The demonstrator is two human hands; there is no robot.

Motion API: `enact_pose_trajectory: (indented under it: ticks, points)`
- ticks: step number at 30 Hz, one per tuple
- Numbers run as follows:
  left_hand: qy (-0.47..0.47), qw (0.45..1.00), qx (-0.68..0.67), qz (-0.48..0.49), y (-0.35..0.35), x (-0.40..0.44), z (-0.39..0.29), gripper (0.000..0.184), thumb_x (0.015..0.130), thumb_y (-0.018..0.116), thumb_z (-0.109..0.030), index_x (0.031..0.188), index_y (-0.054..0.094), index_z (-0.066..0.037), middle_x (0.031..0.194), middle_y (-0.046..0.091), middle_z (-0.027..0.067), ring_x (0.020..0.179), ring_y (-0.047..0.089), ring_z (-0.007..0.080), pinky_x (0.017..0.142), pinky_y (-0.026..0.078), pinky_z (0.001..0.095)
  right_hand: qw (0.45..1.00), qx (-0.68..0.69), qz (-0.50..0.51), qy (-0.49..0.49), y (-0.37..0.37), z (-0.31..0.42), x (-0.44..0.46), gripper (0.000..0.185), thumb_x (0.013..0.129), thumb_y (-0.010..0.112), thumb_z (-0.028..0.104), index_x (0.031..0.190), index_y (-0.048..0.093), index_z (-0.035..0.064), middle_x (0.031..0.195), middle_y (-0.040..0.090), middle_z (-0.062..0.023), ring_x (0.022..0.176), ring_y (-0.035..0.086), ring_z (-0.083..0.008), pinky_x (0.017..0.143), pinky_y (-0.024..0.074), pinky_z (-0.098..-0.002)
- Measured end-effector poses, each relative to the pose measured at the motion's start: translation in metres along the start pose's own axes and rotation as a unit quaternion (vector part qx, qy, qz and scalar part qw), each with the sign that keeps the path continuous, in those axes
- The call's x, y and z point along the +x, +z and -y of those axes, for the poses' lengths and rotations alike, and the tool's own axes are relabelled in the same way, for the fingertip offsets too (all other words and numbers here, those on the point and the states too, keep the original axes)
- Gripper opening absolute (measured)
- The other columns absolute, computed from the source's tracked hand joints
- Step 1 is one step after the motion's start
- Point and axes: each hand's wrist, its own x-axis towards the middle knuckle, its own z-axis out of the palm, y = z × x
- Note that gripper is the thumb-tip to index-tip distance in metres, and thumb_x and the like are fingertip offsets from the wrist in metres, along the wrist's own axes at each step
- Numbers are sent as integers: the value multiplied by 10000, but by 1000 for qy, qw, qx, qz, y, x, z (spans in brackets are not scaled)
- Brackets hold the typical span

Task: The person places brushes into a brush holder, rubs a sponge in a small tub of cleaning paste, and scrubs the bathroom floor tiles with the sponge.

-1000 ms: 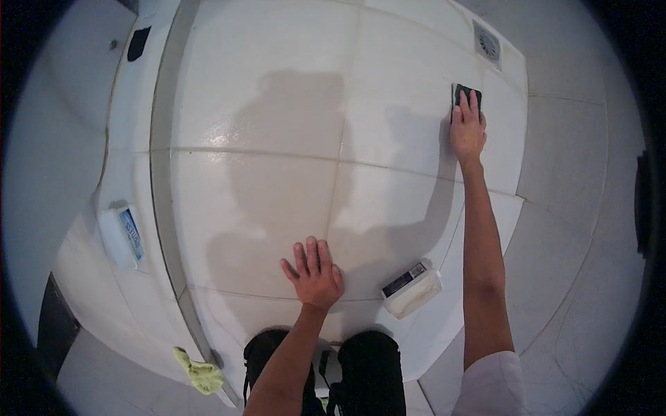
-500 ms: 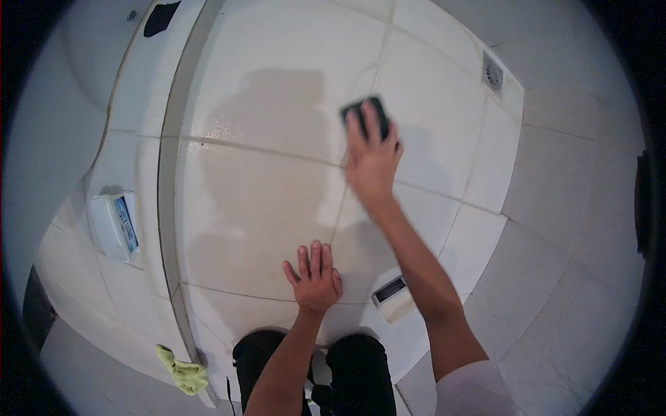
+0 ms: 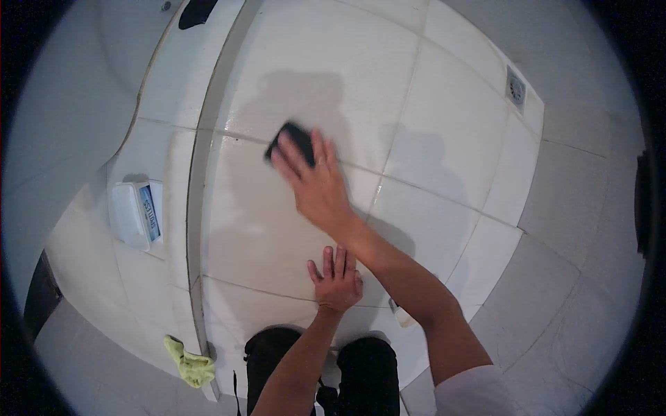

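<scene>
My right hand [image 3: 318, 191] is on a dark scrubbing sponge [image 3: 291, 139], its fingers spread over the top and pressing it to the pale floor tiles [image 3: 277, 208]. The sponge is near a grout line, where the tile looks wet, and its edges are blurred. Closer to my knees, my left hand [image 3: 338, 284] lies open and flat on the tile, holding nothing. My right forearm partly hides a small whitish block [image 3: 402, 315] with a dark strip on it.
A raised ledge [image 3: 197, 187] runs along the left. Beyond it stands a white tub [image 3: 135, 215] with a blue "SPOTLESS" label. A yellow-green cloth [image 3: 191, 364] hangs over the ledge's near end. A drain [image 3: 515, 88] is at far right; a black item [image 3: 196, 12] lies at upper left.
My right hand has swept the sponge left and slightly toward me across the tile. My left hand stays flat on the floor. The view has shifted a little.
</scene>
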Motion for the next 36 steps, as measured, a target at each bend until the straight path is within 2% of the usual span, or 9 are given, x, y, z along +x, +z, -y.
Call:
enact_pose_trajectory:
  ticks: [2, 9, 12, 17, 22, 24, 27, 31, 36]
  points:
    - [2, 1000, 3, 9, -2, 0, 0, 555, 874, 435, -313, 1382, 430, -89, 1503, 301, 117, 1411, 191, 355, 1075, 57, 658, 965, -93, 138, -202, -28, -14, -23, 433, 905, 481, 87, 1337, 491, 120, 1431, 415, -104, 1201, 420, -479, 1046, 318, -541]
    - [-2, 1000, -13, 9, -5, 2, 0, 576, 842, 473, -320, 1376, 448, -104, 1494, 318, 104, 1394, 230, 340, 1062, 105, 660, 980, -196, 0, -27, -38, -70, 48, 566, 758, 563, 39, 1313, 524, 147, 1482, 362, -56, 1227, 392, -477, 959, 352, -559]
    - [-7, 999, -32, 8, 0, -2, 0, 580, 829, 487, -321, 1372, 458, -122, 1491, 328, 85, 1389, 243, 328, 1051, 126, 662, 974, -100, 157, -126, -58, -18, -17, 555, 756, 564, 39, 1291, 546, 189, 1476, 369, -45, 1294, 345, -440, 1048, 295, -555]
    - [-9, 998, -67, 7, 1, -1, 2, 588, 818, 505, -329, 1378, 459, -156, 1490, 338, 45, 1377, 270, 299, 1021, 188, 659, 966, -156, 176, -107, -106, -66, -42, 557, 732, 553, 25, 1263, 566, 195, 1455, 404, -42, 1315, 332, -416, 1060, 278, -559]
    - [-12, 996, -84, -4, -3, 2, 3, 599, 819, 503, -325, 1392, 447, -157, 1497, 331, 37, 1373, 287, 282, 1005, 218, 660, 906, -49, 262, -330, -33, 9, 30, 504, 768, 585, 104, 1246, 570, 262, 1460, 393, 24, 1330, 333, -362, 1067, 296, -530]
    - [-11, 996, -89, -14, 0, 0, 2, 595, 823, 496, -319, 1393, 445, -154, 1498, 333, 34, 1376, 288, 273, 999, 229, 658, 922, -21, 166, -350, 14, 2, 88, 481, 802, 563, 128, 1262, 563, 269, 1452, 401, 11, 1304, 367, -352, 1045, 319, -520]
    - [-25, 997, -72, -7, -3, 0, 1, 615, 832, 458, -329, 1428, 398, -189, 1527, 282, -7, 1408, 231, 217, 1044, 216, 587, 982, -68, -19, -178, 45, -16, 196, 397, 864, 491, 133, 1228, 597, 250, 1420, 443, 2, 1253, 400, -375, 1001, 336, -514]
    - [-31, 996, -82, -2, -7, -1, 1, 609, 834, 458, -322, 1425, 401, -185, 1524, 285, -7, 1407, 230, 213, 1045, 216, 586, 986, -165, -27, -3, 49, 35, 187, 449, 798, 559, 141, 1243, 578, 200, 1411, 436, -42, 1185, 400, -454, 950, 333, -569]
    - [-20, 992, -123, -15, 2, -3, 1, 595, 830, 504, -307, 1398, 436, -146, 1500, 328, 43, 1386, 272, 279, 1004, 232, 653, 960, -50, 93, -259, 20, 73, 42, 464, 740, 653, 143, 1200, 603, 110, 1374, 464, -106, 1081, 468, -373, 916, 406, -452]
